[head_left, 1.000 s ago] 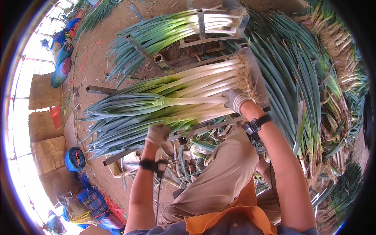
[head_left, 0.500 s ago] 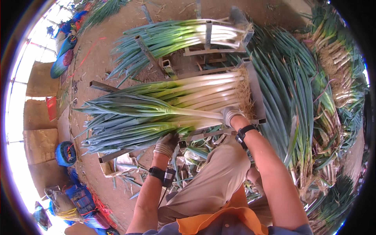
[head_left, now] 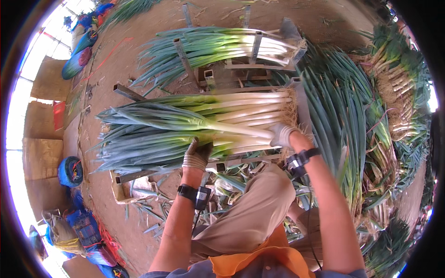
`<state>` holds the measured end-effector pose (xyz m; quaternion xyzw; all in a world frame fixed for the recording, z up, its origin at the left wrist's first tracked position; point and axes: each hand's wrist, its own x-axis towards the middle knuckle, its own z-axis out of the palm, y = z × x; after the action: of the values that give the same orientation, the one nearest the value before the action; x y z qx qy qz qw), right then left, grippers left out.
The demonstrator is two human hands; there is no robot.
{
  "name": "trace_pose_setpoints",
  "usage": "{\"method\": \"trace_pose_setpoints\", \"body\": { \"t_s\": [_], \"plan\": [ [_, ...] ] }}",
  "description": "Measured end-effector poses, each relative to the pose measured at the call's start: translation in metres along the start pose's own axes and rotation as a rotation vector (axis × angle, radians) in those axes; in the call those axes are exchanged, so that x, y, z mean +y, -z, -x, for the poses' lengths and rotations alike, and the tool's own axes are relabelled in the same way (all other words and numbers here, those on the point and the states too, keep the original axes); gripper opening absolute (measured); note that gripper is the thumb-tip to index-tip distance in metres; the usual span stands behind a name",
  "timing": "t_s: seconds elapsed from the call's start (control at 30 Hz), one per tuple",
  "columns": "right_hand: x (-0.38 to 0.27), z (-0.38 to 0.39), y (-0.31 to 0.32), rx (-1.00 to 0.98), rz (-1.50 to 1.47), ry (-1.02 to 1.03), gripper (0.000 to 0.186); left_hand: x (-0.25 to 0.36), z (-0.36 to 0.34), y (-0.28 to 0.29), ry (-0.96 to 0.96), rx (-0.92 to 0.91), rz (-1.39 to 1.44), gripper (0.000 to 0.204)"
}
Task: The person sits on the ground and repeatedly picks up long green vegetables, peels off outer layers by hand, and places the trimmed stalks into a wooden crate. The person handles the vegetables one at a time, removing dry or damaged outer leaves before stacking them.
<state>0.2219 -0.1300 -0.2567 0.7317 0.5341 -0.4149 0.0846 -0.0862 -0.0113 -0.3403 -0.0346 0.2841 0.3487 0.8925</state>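
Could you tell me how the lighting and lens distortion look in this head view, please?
Head view: strong fisheye, so the metal rack bars bow near the rim; glare blows out the far left edge; the leek bundle and both gloved hands, left hand and right hand, look evenly lit and sharp.

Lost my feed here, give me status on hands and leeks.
Left hand and right hand, gloved, both pressing on leek bundle. Bundle lying across metal rack. Nothing blocking.

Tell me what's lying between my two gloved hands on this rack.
In the head view, the pale stalks of the near leek bundle span the gap between the left hand and the right hand; both hands rest on that bundle.
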Motion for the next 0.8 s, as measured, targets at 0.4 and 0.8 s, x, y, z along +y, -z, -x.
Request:
{"method": "trace_pose_setpoints", "body": {
  "t_s": [0.4,0.8],
  "plan": [
    [0.004,0.038,-0.015,0.318,0.101,0.268,0.046,0.007,-0.018,0.002,0.031,-0.058,0.154,0.027],
    [0.021,-0.004,-0.044,0.134,-0.015,-0.005,0.027,0.011,0.059,-0.063,-0.142,0.346,-1.592,0.016]
  ]
}}
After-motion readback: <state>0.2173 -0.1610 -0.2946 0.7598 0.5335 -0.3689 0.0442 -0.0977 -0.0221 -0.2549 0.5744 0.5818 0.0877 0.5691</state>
